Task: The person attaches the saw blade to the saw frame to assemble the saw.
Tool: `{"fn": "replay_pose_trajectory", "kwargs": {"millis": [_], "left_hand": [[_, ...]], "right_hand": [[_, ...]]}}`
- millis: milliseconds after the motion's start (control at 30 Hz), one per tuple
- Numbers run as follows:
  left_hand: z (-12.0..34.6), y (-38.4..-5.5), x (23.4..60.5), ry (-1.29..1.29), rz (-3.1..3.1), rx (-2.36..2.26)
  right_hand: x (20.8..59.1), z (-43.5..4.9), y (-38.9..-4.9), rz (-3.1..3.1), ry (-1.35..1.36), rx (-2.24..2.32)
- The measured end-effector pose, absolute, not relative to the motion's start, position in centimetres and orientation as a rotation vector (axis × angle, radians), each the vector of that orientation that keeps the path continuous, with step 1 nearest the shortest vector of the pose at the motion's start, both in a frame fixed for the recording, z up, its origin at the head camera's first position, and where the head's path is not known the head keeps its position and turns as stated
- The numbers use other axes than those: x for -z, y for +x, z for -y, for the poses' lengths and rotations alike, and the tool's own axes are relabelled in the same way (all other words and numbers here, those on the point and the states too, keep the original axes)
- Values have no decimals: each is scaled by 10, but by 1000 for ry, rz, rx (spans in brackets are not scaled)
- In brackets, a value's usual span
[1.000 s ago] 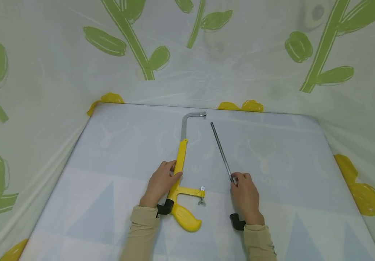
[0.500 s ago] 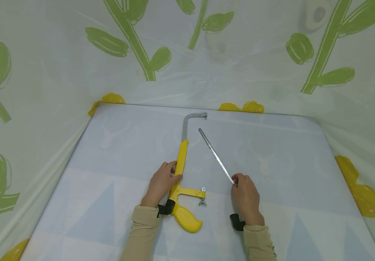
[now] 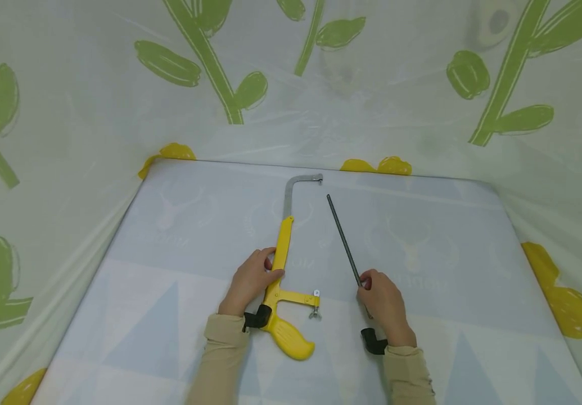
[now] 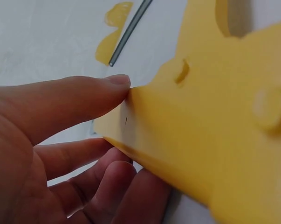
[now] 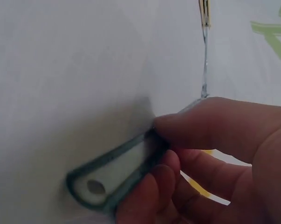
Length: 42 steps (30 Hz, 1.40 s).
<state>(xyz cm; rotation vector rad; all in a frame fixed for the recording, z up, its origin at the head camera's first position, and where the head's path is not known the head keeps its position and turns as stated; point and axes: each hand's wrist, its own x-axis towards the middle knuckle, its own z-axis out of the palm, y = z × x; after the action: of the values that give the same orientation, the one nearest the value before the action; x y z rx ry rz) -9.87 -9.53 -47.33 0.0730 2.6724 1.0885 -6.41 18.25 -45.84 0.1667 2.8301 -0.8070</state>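
A yellow hacksaw frame (image 3: 283, 242) with a curved grey front arm (image 3: 288, 199) lies in the middle of the head view. My left hand (image 3: 252, 281) grips its yellow bar between thumb and fingers, above the handle (image 3: 293, 340). To the right, my right hand (image 3: 383, 301) pinches a thin dark hacksaw blade (image 3: 343, 239) by its near part. The blade is apart from the frame, its far tip close to the curved arm. In the right wrist view, the near end of the blade (image 5: 117, 177) shows a hole. A wing nut (image 3: 315, 315) sits on the frame's side arm.
A pale cloth with blue triangles covers the table (image 3: 134, 315). Behind and at the sides hangs a white sheet (image 3: 93, 101) with green leaf prints. Black wrist mounts (image 3: 373, 341) sit on both wrists.
The blade's far tip first swung left toward the frame, then back right. Its bright face has turned to dark. My right hand shifted slightly right. The left hand stays on the frame.
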Motion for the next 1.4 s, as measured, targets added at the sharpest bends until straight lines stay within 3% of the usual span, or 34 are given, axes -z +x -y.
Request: {"fn": "replay_pose_trajectory", "kwargs": {"millis": [367,1067,1400], "left_hand": [[99,-101,476,61,-2611,-1175],[100,-101,477,41,-2551,-1201],[100,-100,477,37,-2544,-1212]], "right_hand": [[460,-182,-67,-2725,195,926],[480,-179,-68,-2353,398,1610],[487,-166,-80,-2305,415,1681]]}}
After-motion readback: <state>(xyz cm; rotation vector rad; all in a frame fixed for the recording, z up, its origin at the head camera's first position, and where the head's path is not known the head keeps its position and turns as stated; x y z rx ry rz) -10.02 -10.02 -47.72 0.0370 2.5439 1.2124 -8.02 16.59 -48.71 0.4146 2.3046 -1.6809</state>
